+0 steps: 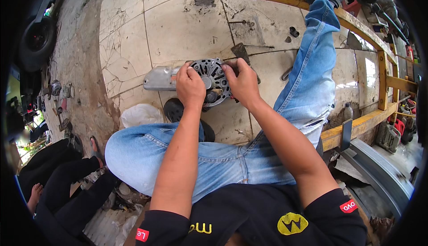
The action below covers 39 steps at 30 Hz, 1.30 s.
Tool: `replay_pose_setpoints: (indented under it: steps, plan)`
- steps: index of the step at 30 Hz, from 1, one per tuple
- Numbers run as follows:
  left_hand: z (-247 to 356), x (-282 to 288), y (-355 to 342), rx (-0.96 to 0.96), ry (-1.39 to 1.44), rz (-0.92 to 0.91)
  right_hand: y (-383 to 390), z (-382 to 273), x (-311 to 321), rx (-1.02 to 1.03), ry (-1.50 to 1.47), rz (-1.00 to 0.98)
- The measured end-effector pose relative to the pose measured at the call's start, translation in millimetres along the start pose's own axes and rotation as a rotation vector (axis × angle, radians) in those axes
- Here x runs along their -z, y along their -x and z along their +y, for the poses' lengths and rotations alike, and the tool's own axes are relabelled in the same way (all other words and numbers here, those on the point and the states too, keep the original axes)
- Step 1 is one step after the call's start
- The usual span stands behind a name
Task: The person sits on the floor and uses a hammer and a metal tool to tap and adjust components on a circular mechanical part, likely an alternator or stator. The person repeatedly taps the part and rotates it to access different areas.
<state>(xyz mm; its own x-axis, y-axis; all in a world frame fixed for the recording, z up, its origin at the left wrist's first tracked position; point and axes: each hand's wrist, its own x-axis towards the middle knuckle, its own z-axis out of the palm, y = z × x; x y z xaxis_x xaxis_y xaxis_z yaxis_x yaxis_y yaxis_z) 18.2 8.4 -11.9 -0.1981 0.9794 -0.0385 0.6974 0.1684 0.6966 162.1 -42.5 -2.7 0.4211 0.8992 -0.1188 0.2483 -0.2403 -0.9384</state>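
Note:
A round metal alternator (215, 79) with a slotted housing stands in front of me between my hands. My left hand (191, 86) is closed on its left edge, fingertips at the upper rim. On the opposite side, my right hand (242, 82) has thumb and fingers closed at the right rim; whatever small part lies under those fingertips is hidden. A flat grey metal cover (160, 79) with rounded ends lies just left of the alternator. Behind my right hand is a dark flat piece (240, 52), partly covered by the hand.
Cracked tiles (178, 32) form the floor. A thin rod (258, 46) and a small black part (294, 32) lie farther off. A yellow metal frame (361, 30) runs along the right. At left are a white bag (141, 115), a wheel (38, 38) and another person's dark-clothed legs (67, 192).

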Motion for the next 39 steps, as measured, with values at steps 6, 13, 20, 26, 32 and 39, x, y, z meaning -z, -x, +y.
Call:
replay_pose_setpoints:
  steps: [6, 13, 20, 26, 32, 39]
  plan:
    - [3.4, 1.0, 0.9, 0.005, -0.024, 0.008, 24.0, 8.2, -0.3, -0.106, -0.033, 0.022]
    - [3.8, 1.9, 0.2, 0.007, -0.023, -0.008, 18.2, 2.5, 14.6, -0.031, 0.069, -0.085]
    - [-0.9, -1.4, 3.0, -0.006, -0.037, 0.007, 7.2, 4.2, 6.1, 0.028, 0.079, -0.035]
    - [1.7, -0.7, -1.8, -0.001, -0.034, 0.007, 17.3, 7.1, 6.5, 0.016, 0.075, -0.001]
    - [7.9, 0.8, -0.2, 0.009, -0.049, 0.000, -52.9, 4.3, 0.7, -0.040, 0.065, 0.135]
    - [0.4, -1.3, 0.4, -0.015, -0.050, 0.033, 4.5, 8.0, 11.6, -0.073, 0.004, -0.046]
